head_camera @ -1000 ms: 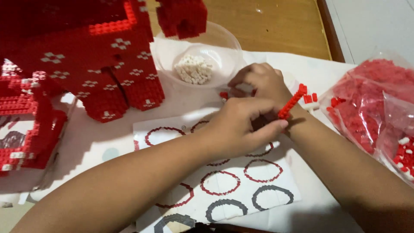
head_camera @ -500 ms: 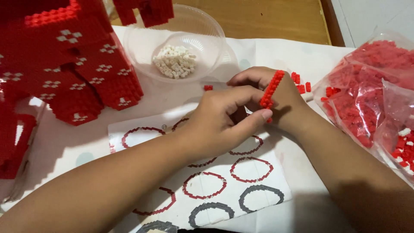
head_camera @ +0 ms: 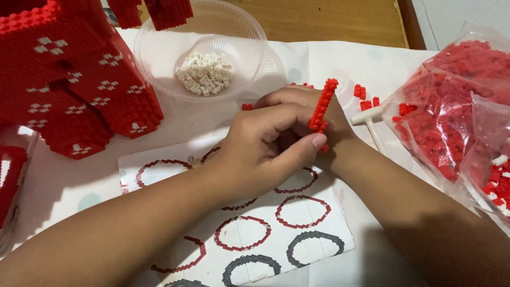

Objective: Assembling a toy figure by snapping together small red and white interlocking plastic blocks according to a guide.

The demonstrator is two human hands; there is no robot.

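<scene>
The left hand (head_camera: 260, 154) covers most of the right hand (head_camera: 305, 103), so the right grip on the red brick strip (head_camera: 321, 109) cannot be judged. The strip's lower end is hidden behind the left thumb. The left forearm masks part of the instruction sheet (head_camera: 313, 239). The red brick model (head_camera: 79, 79) and the bags of red bricks (head_camera: 457, 101) are cut off by the frame edges.

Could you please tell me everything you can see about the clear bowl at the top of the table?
The clear bowl is round and shallow, of thin see-through plastic by its look. It stands upright on the white sheet, beside the big red brick model. A small heap of tiny white bricks lies in its middle; the remainder of it is bare. Neither hand touches it; the left hand is nearest, just below it.
</scene>
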